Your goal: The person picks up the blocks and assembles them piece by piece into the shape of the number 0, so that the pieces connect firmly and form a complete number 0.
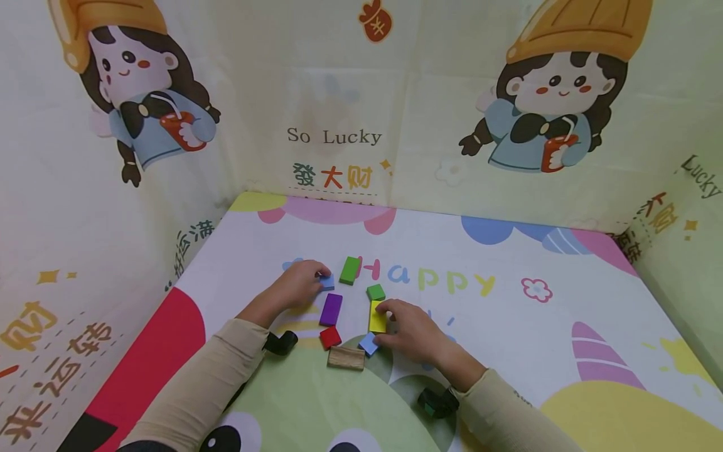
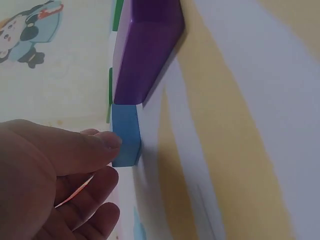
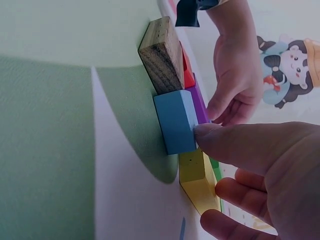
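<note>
My left hand (image 1: 298, 285) pinches a small blue block (image 2: 126, 135) between thumb and fingertips, just beyond the purple block (image 1: 331, 310). Across from it, the right hand (image 1: 415, 329) has its thumb against another blue block (image 3: 176, 122). Its other fingers, loosely bent, reach along the yellow block (image 1: 377, 317). A small green block (image 1: 375, 292) lies at the yellow one's far end. Farther back is a long green block (image 1: 349, 270). Nearest the person are a red block (image 1: 330, 338) and a wood-grain block (image 1: 346, 358). Together the blocks outline a rough ring.
The blocks lie on a table covered with a printed cloth (image 1: 503, 339). Pale printed curtains (image 1: 418, 125) stand behind the table and on both sides. A dark wrist camera (image 1: 280, 343) is strapped at the left wrist, another wrist camera (image 1: 437, 403) at the right.
</note>
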The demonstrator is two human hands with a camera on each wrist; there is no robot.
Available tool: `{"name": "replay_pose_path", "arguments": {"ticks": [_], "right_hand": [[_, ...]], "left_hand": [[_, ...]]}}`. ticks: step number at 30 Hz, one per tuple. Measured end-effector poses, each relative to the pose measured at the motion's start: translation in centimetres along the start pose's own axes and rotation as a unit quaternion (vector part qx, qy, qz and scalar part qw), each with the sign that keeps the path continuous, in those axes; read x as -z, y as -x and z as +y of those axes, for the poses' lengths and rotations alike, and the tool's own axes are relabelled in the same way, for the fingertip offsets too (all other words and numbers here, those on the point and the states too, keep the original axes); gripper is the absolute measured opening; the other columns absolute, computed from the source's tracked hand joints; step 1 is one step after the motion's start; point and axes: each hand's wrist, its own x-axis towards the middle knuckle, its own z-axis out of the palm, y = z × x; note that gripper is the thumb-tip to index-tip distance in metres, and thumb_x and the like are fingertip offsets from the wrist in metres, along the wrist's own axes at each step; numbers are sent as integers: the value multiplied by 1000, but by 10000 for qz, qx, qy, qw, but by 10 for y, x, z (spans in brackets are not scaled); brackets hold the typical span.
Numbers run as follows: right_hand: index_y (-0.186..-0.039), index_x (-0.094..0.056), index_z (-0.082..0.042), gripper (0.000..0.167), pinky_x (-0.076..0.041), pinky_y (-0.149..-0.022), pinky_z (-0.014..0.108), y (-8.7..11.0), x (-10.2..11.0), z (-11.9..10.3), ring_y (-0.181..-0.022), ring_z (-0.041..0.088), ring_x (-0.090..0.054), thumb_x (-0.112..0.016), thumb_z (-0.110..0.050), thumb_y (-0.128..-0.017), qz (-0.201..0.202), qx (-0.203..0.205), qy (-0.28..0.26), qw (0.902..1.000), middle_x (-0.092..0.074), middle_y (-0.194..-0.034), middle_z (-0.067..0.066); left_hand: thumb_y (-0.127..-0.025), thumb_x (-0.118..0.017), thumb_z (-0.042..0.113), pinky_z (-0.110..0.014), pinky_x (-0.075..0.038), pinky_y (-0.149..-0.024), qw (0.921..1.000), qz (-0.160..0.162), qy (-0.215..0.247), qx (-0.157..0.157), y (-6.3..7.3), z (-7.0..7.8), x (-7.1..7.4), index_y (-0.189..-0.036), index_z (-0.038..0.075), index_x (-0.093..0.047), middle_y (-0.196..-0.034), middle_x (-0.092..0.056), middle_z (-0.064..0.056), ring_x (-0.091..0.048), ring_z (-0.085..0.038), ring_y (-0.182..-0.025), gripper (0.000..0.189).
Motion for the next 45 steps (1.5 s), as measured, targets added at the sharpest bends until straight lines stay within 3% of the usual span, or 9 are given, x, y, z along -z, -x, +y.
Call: {"name": "replay_pose_path", "arguments": {"ticks": [8, 17, 27, 45], "right_hand": [[-126, -62, -7, 48, -52, -91, 45, -1, 0, 1, -109, 27, -60, -81, -23, -85, -13, -46, -15, 10000, -62, -125, 7], [-127, -61, -7, 49, -52, -91, 44, -1, -1, 2, -109, 28, -60, -81, -23, -85, -33, -71, -41, 10000, -62, -126, 7], [-127, -61, -7, 49, -52, -91, 44, -1, -2, 2, -109, 27, -60, -81, -23, -85, -29, -54, -44, 10000, -62, -125, 7], [-125, -62, -8, 48, -52, -91, 44, -1, -1, 2, -107, 27, -61, -81, -24, -84, 5, -35, -36, 10000, -63, -124, 6]], "left_hand": [[-97, -56, 0, -45, -47, -99, 9997, -22, 226, -38, -3, 1, -3, -127, 3, -64, -125, -63, -12, -59, -29, -116, 31], [-94, -62, 3, -45, -50, -95, 9972, 139, 682, 286, -3, 2, -6, -127, 1, -63, -124, -62, -14, -61, -30, -112, 33], [-94, -67, 6, -42, -51, -92, 9970, 210, 659, 337, -4, 3, -7, -118, 0, -66, -112, -66, -13, -63, -27, -105, 25], [-96, -62, 5, -41, -51, -93, 9975, -20, 598, 385, -13, 13, -7, -120, 4, -68, -113, -66, -11, -62, -24, -104, 25]]}}
